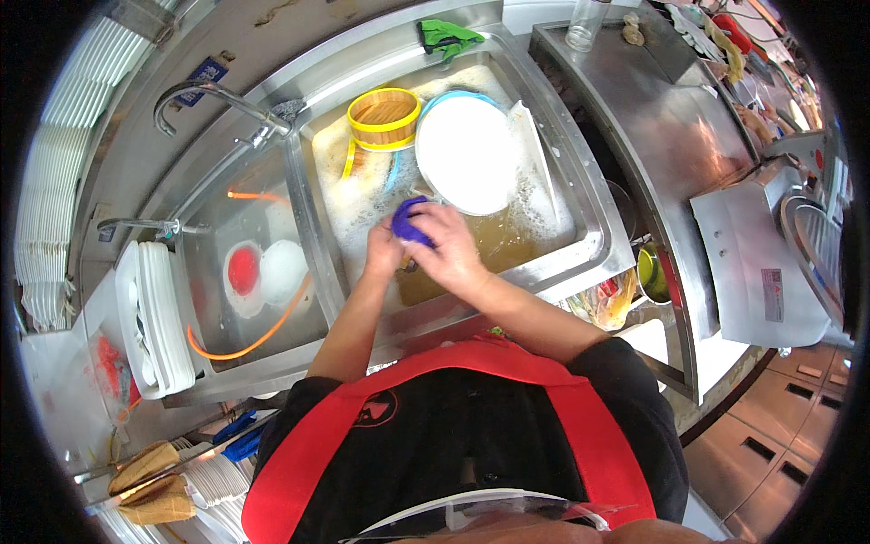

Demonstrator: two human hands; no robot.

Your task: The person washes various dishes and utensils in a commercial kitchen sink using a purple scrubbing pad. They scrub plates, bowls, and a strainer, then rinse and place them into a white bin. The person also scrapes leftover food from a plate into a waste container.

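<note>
Over the right-hand sink basin [601,224], my right hand [445,246] clasps a bunched purple cloth [412,223]. My left hand [385,251] meets it from the other side, its fingers hidden behind the cloth. Something small shows just under the hands, too obscured to name. Just beyond them, a large white round plate [467,155] leans in sudsy, brownish water, with a blue rim behind it. A bamboo steamer basket with yellow bands [385,120] stands to its left. On the plate's right, a white rectangular dish [533,160] is tilted on edge.
The left basin [224,265] holds water, a red round thing [242,270], a white bowl [283,272] and an orange hose [272,326]. A faucet [224,102] arches over the sink. Stacked white trays [160,319] stand at left. Green gloves [448,39] lie on the back rim.
</note>
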